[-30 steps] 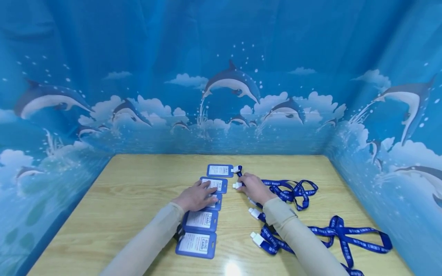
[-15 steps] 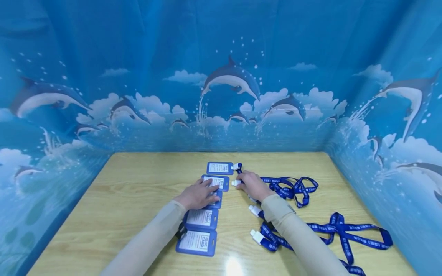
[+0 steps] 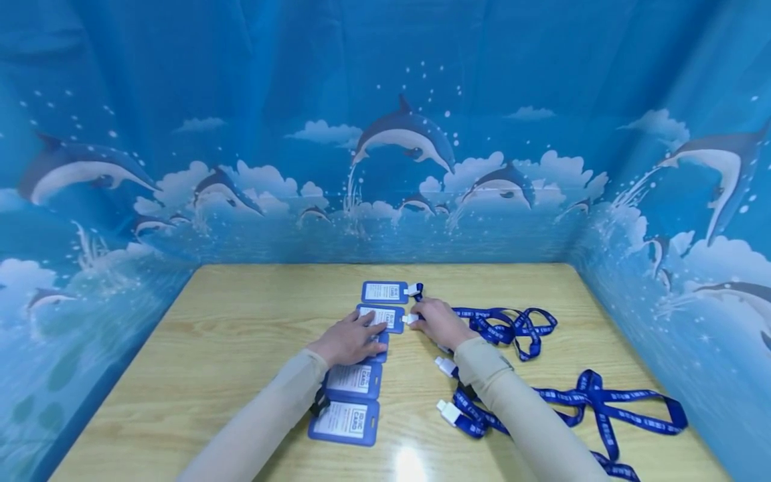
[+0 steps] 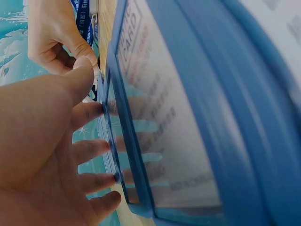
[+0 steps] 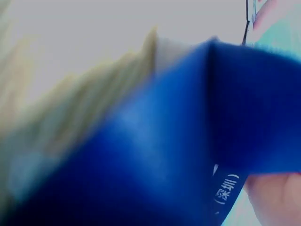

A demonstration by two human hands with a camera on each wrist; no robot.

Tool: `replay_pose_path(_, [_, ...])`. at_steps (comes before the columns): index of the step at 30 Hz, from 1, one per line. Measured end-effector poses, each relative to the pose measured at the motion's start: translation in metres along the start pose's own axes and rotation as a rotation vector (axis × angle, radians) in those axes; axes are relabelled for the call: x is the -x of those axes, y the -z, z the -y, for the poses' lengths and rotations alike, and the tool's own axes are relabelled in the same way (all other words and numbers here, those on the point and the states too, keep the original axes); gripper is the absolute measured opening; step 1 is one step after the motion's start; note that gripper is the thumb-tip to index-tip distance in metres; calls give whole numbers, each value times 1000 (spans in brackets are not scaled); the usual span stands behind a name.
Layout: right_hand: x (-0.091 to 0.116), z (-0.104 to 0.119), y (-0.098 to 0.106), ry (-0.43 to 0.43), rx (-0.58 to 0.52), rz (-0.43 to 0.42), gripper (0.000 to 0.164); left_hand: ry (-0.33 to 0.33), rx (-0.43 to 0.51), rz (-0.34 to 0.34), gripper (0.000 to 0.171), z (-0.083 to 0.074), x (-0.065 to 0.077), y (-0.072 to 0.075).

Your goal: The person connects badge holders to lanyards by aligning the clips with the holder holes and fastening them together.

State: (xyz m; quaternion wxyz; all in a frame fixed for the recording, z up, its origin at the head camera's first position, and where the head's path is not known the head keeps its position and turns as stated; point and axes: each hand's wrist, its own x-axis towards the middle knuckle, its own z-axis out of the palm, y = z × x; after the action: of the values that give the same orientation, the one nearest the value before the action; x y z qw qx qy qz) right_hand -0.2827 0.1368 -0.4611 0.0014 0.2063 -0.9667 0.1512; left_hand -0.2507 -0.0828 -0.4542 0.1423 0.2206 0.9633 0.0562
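Observation:
My left hand (image 3: 349, 340) lies with spread fingers on a blue card holder (image 3: 385, 312), second from the back in a column. Its lower fingers reach over the holder below (image 3: 379, 353). Between thumb and fingertips, my right hand (image 3: 442, 324) pinches the white clip (image 3: 409, 319) of a blue lanyard, right at the slotted edge of that second holder. The backmost holder (image 3: 384, 292) has a white clip (image 3: 413, 290) at its slot. In the left wrist view, the left fingertips (image 4: 110, 147) touch a holder's edge. A blurred blue strap (image 5: 155, 141) covers much of the right wrist view.
Two more card holders (image 3: 358, 380) (image 3: 345, 423) lie nearer the front. Lanyards with white clips (image 3: 447, 366) (image 3: 448, 412) lie beside and under my right forearm, their blue straps (image 3: 593, 402) looped to the right. A dolphin-printed curtain (image 3: 385, 227) surrounds the wooden table (image 3: 241, 321).
The second card holder has slid right under my left hand, closing the gap to the clip. My right hand has stayed nearly in place, still pinching the clip.

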Motion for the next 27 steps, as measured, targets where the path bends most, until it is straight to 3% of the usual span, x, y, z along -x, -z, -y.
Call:
replay_pose_path(12, [-3, 0, 3, -13, -31, 24, 30, -8, 17, 14, 65, -9, -3, 0])
replay_pose_path(22, [-7, -2, 2, 9, -42, 8, 29, -3, -85, 104, 70, -18, -7, 10])
replay_pose_path(27, [-8, 1, 3, 34, -19, 17, 28, 10, -84, 154, 65, -20, -9, 13])
